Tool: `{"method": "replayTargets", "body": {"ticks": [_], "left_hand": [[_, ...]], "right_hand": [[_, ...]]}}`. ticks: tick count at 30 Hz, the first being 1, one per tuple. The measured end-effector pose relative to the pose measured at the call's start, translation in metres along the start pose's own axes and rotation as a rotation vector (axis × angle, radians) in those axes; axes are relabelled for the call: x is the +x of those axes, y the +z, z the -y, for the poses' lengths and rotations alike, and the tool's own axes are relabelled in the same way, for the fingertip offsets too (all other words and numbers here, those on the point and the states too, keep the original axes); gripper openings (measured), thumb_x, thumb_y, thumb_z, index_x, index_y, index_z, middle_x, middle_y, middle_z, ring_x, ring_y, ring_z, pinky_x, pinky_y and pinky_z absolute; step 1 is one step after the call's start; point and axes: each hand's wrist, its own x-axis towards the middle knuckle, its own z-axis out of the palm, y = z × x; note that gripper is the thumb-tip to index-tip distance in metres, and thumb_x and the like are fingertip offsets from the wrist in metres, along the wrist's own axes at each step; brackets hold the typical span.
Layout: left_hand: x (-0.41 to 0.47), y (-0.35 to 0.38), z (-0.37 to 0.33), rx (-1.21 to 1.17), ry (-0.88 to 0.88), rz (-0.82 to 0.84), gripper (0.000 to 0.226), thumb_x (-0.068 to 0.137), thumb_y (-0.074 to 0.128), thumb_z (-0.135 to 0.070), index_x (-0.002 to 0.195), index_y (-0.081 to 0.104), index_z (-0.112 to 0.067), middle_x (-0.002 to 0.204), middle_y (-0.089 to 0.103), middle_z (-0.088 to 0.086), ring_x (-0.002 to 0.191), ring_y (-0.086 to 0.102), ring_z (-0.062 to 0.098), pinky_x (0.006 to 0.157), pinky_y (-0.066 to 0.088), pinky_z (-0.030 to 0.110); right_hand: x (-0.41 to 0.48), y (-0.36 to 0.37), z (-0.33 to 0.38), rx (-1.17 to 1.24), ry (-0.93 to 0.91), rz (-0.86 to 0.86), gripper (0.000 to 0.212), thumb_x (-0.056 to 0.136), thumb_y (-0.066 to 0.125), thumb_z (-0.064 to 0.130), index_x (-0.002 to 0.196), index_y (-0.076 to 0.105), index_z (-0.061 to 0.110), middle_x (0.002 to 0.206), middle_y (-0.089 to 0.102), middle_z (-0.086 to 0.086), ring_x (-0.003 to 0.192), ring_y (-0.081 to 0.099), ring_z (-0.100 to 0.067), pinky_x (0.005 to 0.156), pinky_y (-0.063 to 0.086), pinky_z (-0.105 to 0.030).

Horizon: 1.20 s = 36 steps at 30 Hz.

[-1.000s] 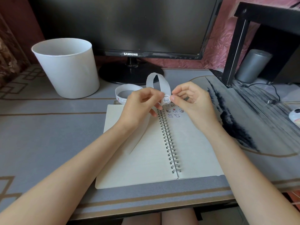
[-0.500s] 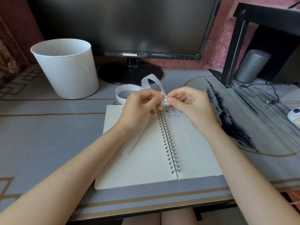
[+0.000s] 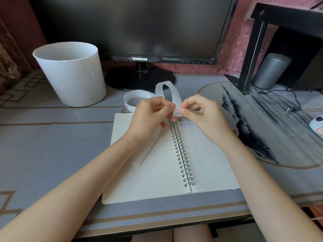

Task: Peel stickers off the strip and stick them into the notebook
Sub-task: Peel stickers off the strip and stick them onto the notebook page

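Nearest, a spiral notebook (image 3: 157, 165) lies open on the table (image 3: 52, 145), its wire binding (image 3: 181, 151) running near to far down the middle. The near parts of both pages are blank. At the far top of the right page, just right of the binding, a small cluster of stickers (image 3: 185, 122) is already stuck down.

Just above that cluster both hands meet. The left hand (image 3: 150, 116) is pinched on the sticker strip (image 3: 174, 95), fingers (image 3: 170, 107) together on the backing. The right hand (image 3: 201, 112) has thumb and forefinger closed on a small printed sticker (image 3: 176, 111) at the strip's end, apparently at its edge. Whether the sticker is lifted yet cannot be told.

Step judged: peeling. To be done well, the backing should be bent sharply away by the left hand so a sticker corner lifts; only that corner should be nipped, and the peel kept slow and low to avoid tearing or curling. The adhesive side should be touched as little as possible. Placement is best made on blank paper just beside the existing cluster, without overlap, then pressed flat.

Farther back, the strip arches up and runs left into a loose coil (image 3: 134, 102) on the table. Beyond stand a white bucket (image 3: 70, 74) far left and a Samsung monitor (image 3: 132, 28).
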Motion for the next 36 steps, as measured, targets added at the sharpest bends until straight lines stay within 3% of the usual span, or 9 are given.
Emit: {"method": "replayTargets", "body": {"ticks": [3,7,12,15,21,29,36], "left_hand": [[-0.001,0.001,0.001,0.015,0.000,-0.018,0.016,0.094,0.058,-0.010,0.084,0.065,0.000,0.076,0.068,0.016,0.067,0.068,0.015,0.047,0.050,0.023],[0.000,0.000,-0.001,-0.012,-0.008,-0.043,0.016,0.094,0.058,-0.011,0.080,0.063,-0.005,0.072,0.067,0.003,0.067,0.068,0.014,0.049,0.049,0.022],[0.000,-0.002,-0.001,-0.014,-0.010,-0.053,0.016,0.094,0.057,-0.011,0.081,0.062,-0.005,0.071,0.066,0.001,0.066,0.068,0.013,0.048,0.049,0.022],[0.000,-0.002,-0.001,-0.001,-0.009,-0.053,0.018,0.095,0.056,-0.010,0.079,0.061,-0.007,0.072,0.064,0.002,0.066,0.067,0.013,0.049,0.049,0.023],[0.000,-0.001,0.000,0.002,-0.009,-0.050,0.019,0.095,0.056,-0.010,0.077,0.062,-0.008,0.069,0.065,0.002,0.065,0.066,0.012,0.051,0.050,0.023],[-0.001,0.000,-0.002,0.000,-0.009,-0.046,0.019,0.095,0.056,-0.010,0.076,0.061,-0.008,0.069,0.064,0.003,0.064,0.065,0.011,0.053,0.051,0.022],[-0.001,0.000,-0.002,0.006,-0.010,-0.048,0.020,0.095,0.056,-0.010,0.076,0.061,-0.009,0.068,0.064,0.002,0.063,0.065,0.011,0.054,0.051,0.022]], "right_hand": [[0.000,-0.001,0.001,-0.031,-0.043,0.039,0.014,0.082,0.070,0.010,0.079,0.064,0.022,0.087,0.057,0.011,0.075,0.055,-0.004,0.075,0.047,-0.028],[0.000,-0.005,0.005,-0.040,-0.050,0.065,0.016,0.083,0.069,0.009,0.079,0.063,0.023,0.091,0.055,0.012,0.078,0.052,0.001,0.066,0.037,-0.016],[0.001,-0.016,0.011,0.132,0.043,-0.062,0.010,0.084,0.068,0.007,0.082,0.063,0.016,0.077,0.063,0.005,0.067,0.056,-0.005,0.064,0.043,-0.015],[0.001,-0.027,0.008,0.106,0.213,-0.077,0.003,0.084,0.068,0.008,0.086,0.065,0.009,0.069,0.062,0.000,0.052,0.053,0.000,0.049,0.035,-0.006],[0.000,-0.034,-0.001,0.010,0.505,0.024,0.003,0.082,0.068,0.011,0.081,0.069,0.013,0.062,0.065,0.005,0.047,0.051,0.001,0.043,0.030,-0.012],[-0.002,-0.040,0.002,-0.065,0.579,0.097,0.011,0.081,0.071,0.013,0.090,0.069,0.007,0.068,0.062,-0.004,0.036,0.045,0.002,0.053,0.034,-0.018],[-0.001,-0.038,0.000,-0.077,0.584,0.086,0.009,0.080,0.071,0.011,0.088,0.070,0.007,0.055,0.060,0.005,0.035,0.043,0.002,0.043,0.033,-0.012]]}}
